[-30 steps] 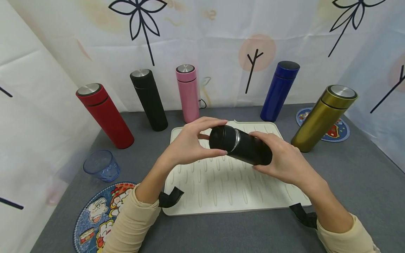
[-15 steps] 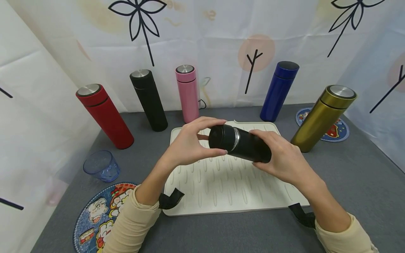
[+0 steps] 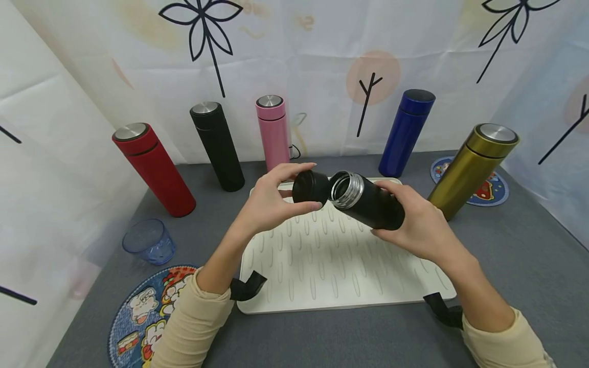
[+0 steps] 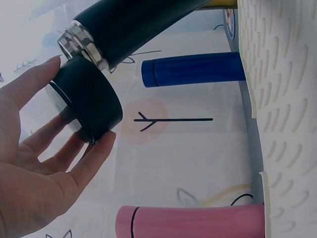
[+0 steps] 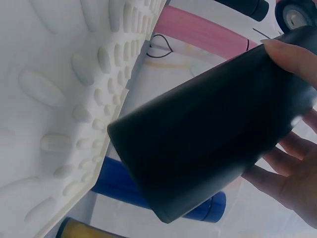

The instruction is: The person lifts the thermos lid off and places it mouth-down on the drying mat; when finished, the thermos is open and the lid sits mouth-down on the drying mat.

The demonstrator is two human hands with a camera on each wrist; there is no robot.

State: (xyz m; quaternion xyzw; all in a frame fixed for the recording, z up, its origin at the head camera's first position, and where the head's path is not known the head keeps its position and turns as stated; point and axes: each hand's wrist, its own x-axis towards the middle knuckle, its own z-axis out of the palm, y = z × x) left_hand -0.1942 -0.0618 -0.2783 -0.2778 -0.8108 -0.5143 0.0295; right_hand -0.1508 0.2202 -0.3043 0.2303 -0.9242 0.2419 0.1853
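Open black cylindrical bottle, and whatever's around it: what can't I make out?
Inner bottom of the open black cylindrical bottle: head view, lost in darkness.
Foot of the pink cylindrical bottle: head view, behind the left hand.
Gold cylindrical bottle: right wrist view, mostly cut off by the bottom edge.

From my head, the widest and farthest view faces forward and down over the white tray (image 3: 317, 276), with my left sleeve (image 3: 193, 317) at seven o'clock and my right sleeve (image 3: 497, 340) at four. The left wrist view sits close to my left hand (image 3: 264, 205), shown at eight o'clock, rolled so the tray stands along three o'clock. The right wrist view, rolled the opposite way, faces the open black bottle (image 3: 375, 204) from close by, my right hand (image 3: 416, 220) at four o'clock, the tray at nine. Both wrist views share the blue bottle (image 4: 198, 69), pink bottle (image 4: 193, 221) and black cap (image 4: 89, 99) with my head view.
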